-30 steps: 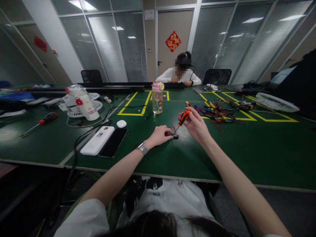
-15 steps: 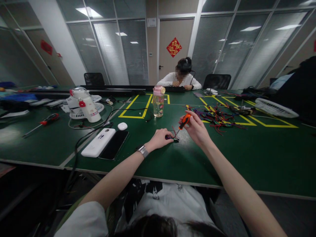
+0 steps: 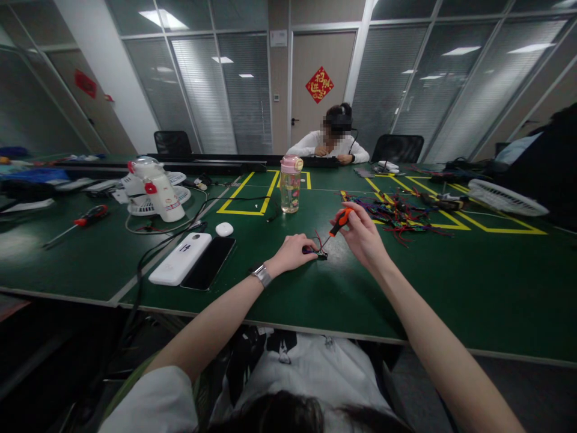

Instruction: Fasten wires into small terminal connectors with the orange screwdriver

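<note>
My right hand (image 3: 363, 238) is closed on the orange and black handle of a screwdriver (image 3: 339, 222). The thin shaft slants down to the left, its tip at a small circuit board with wires (image 3: 321, 255) on the green tabletop. Whether the tip sits in a screw is too small to tell. My left hand (image 3: 295, 252) presses the board's left end between thumb and fingers, holding it against the table. Thin red and dark wires rise from the board beside my fingertips.
A pink-lidded bottle (image 3: 290, 186) stands beyond my hands. To the left lie a phone (image 3: 208, 264), a white power bank (image 3: 181, 260), a white case (image 3: 224, 229) and another screwdriver (image 3: 76, 226). A wire pile (image 3: 396, 213) lies right. Opposite sits a person (image 3: 328, 144).
The screwdriver handle and my right fingers have shifted very slightly. My left hand and the board stay in place.
</note>
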Action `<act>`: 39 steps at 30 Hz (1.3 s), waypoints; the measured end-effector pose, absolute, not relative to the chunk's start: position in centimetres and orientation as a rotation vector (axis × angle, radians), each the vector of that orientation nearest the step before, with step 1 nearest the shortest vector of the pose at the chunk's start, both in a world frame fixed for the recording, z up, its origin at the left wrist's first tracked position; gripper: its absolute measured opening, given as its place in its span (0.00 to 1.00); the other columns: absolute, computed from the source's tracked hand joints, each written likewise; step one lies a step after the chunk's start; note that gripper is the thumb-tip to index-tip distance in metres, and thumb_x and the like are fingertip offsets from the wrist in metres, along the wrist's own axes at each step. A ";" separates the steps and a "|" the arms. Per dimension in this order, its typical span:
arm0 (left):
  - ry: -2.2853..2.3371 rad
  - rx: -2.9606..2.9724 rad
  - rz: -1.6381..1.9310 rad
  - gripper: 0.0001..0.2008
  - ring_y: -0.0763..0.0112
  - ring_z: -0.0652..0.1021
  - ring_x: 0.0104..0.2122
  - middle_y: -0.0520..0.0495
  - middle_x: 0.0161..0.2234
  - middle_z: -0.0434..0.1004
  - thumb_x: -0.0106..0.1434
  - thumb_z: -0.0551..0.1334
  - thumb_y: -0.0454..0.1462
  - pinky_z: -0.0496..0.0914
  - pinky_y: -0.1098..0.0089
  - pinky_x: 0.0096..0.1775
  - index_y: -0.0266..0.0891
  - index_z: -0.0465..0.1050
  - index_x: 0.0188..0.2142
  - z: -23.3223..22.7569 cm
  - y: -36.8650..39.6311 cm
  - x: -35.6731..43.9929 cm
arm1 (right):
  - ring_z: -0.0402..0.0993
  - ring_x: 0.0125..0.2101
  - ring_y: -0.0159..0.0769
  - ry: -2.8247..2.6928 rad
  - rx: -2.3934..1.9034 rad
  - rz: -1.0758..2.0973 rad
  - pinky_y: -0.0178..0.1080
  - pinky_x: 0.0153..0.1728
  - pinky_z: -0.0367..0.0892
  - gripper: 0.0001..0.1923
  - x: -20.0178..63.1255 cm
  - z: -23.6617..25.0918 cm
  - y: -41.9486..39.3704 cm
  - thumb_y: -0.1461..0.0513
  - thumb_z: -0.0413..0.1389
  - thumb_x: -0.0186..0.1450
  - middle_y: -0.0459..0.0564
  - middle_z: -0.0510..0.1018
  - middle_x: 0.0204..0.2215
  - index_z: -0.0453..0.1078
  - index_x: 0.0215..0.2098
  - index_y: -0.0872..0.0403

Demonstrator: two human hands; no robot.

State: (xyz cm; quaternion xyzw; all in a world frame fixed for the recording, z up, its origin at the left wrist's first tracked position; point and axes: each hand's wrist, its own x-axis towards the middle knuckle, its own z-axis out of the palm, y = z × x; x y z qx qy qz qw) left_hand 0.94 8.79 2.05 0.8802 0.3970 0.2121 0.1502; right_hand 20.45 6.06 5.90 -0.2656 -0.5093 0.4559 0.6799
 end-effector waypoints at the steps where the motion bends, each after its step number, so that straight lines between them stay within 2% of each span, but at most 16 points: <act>1: 1.143 2.528 0.609 0.08 0.65 0.76 0.40 0.49 0.38 0.77 0.65 0.67 0.41 0.67 0.66 0.46 0.43 0.81 0.42 2.0 8.8 1.0 | 0.75 0.37 0.36 -1.144 -0.598 1.023 0.44 0.45 0.74 0.15 20.5 5.9 6.1 0.49 0.65 0.60 0.44 0.78 0.35 0.75 0.44 0.41; 7: 1.152 2.522 0.603 0.08 0.65 0.76 0.40 0.48 0.39 0.78 0.65 0.67 0.42 0.68 0.66 0.46 0.44 0.81 0.42 2.2 8.7 0.9 | 0.76 0.38 0.37 -1.146 -0.569 1.034 0.45 0.46 0.74 0.12 20.3 5.9 6.0 0.49 0.64 0.62 0.44 0.79 0.35 0.75 0.42 0.41; 13: 1.148 2.518 0.606 0.08 0.65 0.76 0.40 0.49 0.38 0.77 0.65 0.67 0.41 0.67 0.67 0.45 0.43 0.81 0.42 2.3 8.6 0.9 | 0.75 0.37 0.35 -1.149 -0.593 1.011 0.43 0.45 0.73 0.12 20.3 5.7 6.0 0.49 0.67 0.59 0.43 0.78 0.35 0.76 0.38 0.41; 20: 1.143 2.502 0.609 0.08 0.65 0.76 0.40 0.48 0.39 0.77 0.65 0.68 0.40 0.67 0.67 0.44 0.42 0.81 0.42 2.3 8.6 0.9 | 0.75 0.38 0.37 -1.188 -0.587 1.024 0.46 0.47 0.73 0.13 20.5 5.7 6.1 0.48 0.64 0.62 0.44 0.79 0.36 0.75 0.44 0.40; 32: 1.159 2.543 0.598 0.08 0.65 0.76 0.41 0.49 0.38 0.77 0.65 0.67 0.41 0.67 0.66 0.47 0.42 0.81 0.42 2.1 8.7 1.0 | 0.73 0.36 0.32 -1.104 -0.536 1.070 0.39 0.44 0.74 0.13 20.3 5.8 6.0 0.50 0.69 0.57 0.42 0.78 0.35 0.78 0.38 0.42; 39: 1.150 2.509 0.611 0.08 0.65 0.76 0.40 0.49 0.38 0.77 0.65 0.67 0.42 0.67 0.66 0.46 0.42 0.81 0.41 2.2 8.7 0.9 | 0.76 0.38 0.35 -1.127 -0.529 1.076 0.42 0.44 0.75 0.13 20.4 5.6 6.3 0.50 0.64 0.63 0.44 0.80 0.35 0.76 0.45 0.41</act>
